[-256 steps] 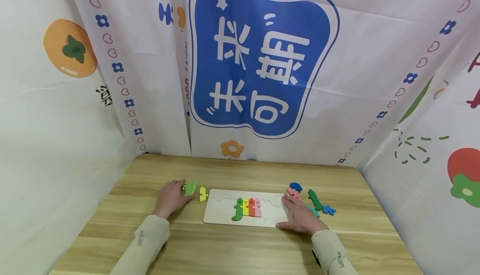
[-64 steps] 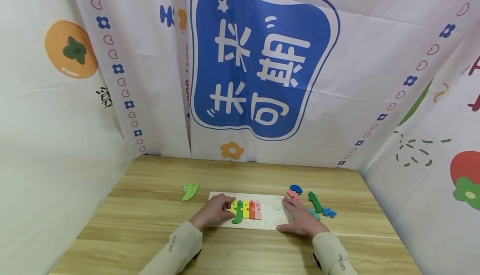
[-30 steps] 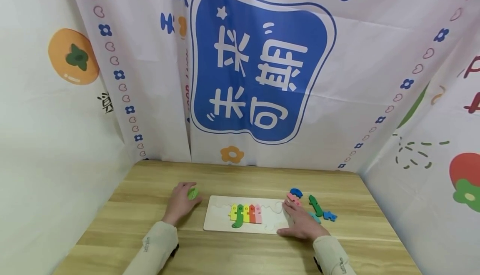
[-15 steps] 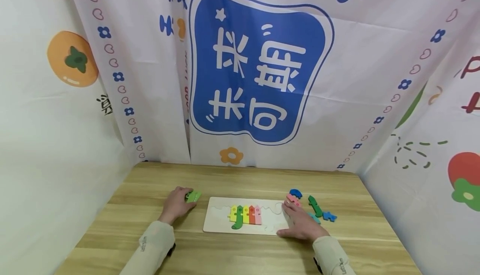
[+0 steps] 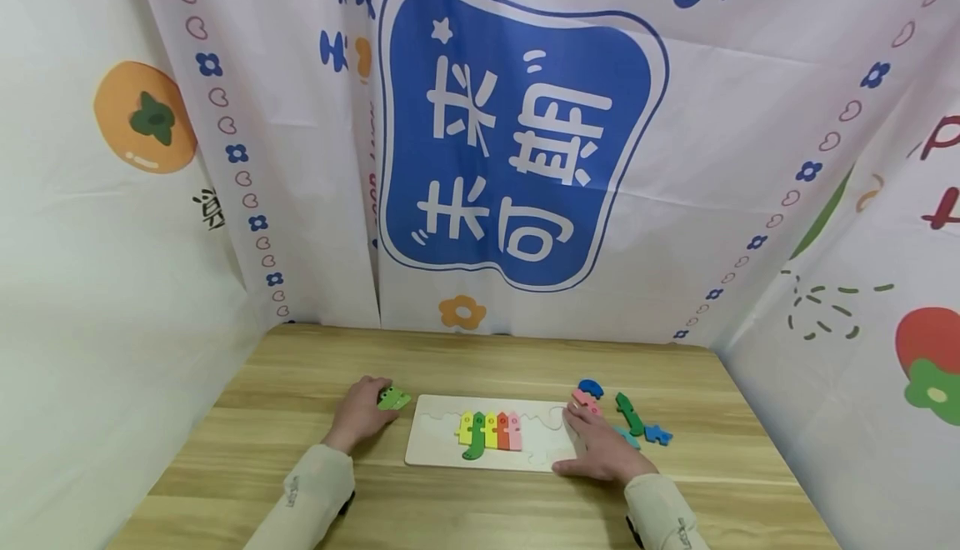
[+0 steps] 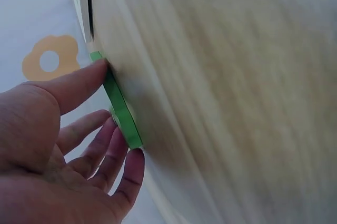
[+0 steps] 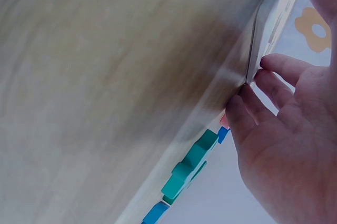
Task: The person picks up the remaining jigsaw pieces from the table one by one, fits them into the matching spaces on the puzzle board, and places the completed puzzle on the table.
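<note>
My left hand [image 5: 362, 410] held a flat, light green puzzle piece [image 5: 392, 399] on the pale wood-grain table [image 5: 480, 508]; in the left wrist view the thumb [image 6: 79, 84] pressed one thin edge of the piece [image 6: 120, 109] and the fingertips [image 6: 131, 163] curled against the other, a pinch the head camera could not show me. Just beyond that hand's fingertips lay the cream puzzle board [image 5: 435, 446], a smooth rectangular slab with wavy cut-outs. Seated in it I saw 5 narrow pieces side by side: yellow [image 5: 466, 428], dark green with a hooked foot [image 5: 477, 437], yellow-green, red [image 5: 503, 431] and pink [image 5: 515, 432].

My right hand [image 5: 600, 450] lay spread and relaxed, gripping nothing. The right wrist view showed its fingertips [image 7: 247, 89] touching the board's edge [image 7: 258, 50], which the head view only hinted at. Past those fingers sat loose pieces: pink [image 5: 585, 401], blue [image 5: 591, 387], a long dark green one [image 5: 628, 413] and a notched blue one [image 5: 657, 434]. A chunky teal piece [image 7: 189, 171] showed clearly only from the wrist; in the head view the hand mostly covered it
</note>
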{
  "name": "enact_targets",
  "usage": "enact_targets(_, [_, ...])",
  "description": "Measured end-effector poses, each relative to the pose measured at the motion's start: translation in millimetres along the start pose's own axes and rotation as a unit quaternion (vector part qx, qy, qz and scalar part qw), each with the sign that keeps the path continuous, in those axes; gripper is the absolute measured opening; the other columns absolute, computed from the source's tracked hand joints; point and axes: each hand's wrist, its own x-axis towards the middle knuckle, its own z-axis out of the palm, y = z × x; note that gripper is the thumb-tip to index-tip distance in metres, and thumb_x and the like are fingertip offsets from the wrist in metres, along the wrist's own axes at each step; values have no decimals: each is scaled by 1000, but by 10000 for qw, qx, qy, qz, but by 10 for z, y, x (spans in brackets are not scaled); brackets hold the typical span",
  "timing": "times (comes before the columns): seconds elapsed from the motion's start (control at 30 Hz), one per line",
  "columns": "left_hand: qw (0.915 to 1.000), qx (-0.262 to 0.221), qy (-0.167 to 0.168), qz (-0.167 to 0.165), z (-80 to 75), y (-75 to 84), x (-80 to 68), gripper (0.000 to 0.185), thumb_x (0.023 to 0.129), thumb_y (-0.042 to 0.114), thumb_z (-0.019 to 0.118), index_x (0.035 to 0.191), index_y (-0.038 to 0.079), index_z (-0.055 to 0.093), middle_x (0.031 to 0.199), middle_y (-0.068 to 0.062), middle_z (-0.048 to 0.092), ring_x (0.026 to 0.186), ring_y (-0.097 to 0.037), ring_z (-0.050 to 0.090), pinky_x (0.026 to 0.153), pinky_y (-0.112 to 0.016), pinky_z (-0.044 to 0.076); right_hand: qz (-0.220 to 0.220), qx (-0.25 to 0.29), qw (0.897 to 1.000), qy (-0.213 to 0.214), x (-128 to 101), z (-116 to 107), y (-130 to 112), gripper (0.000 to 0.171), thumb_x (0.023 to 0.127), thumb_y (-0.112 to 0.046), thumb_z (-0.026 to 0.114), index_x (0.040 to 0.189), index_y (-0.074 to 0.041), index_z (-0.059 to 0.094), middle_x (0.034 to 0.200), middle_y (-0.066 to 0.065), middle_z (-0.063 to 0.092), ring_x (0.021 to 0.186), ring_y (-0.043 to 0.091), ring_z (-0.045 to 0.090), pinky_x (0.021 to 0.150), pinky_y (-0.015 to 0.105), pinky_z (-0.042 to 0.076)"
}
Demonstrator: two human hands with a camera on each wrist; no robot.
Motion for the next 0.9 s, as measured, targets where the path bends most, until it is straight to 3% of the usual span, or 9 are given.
enact_targets(0.3, [9987,323,13,396,5,7,-29,53,87,13,82,132,-6,64,124,-28,66,108,-42,67,96,-59,54,16,20,10000,-7,-2,3,-4,105,80,-65,80,160,-10,40,170,14,29,153,44,32,117,67,35])
enact_targets(0.53, [9954,-106,133,944,-9,172,-95,52,85,11,84,133,1,66,123,-16,68,104,-29,67,95,-52,56,-53,35,10000,29,-9,-9,-5,105,80,-62,81,160,-9,39,170,14,29,153,44,32,117,67,35])
enact_targets(0.73, [9896,-168,-30,1426,-11,333,-144,55,84,10,85,136,6,67,123,-8,68,105,-22,65,96,-47,56,-88,4,10000,20,-2,5,10,105,80,-63,81,160,-9,39,170,13,30,154,43,31,118,66,34])
enact_targets(0.9, [9791,-75,-191,2025,-23,410,-182,55,85,11,85,136,8,67,125,-7,68,109,-24,65,97,-49,56,-79,22,10000,23,21,37,35,106,79,-65,81,160,-9,40,169,13,31,153,43,32,118,66,35])
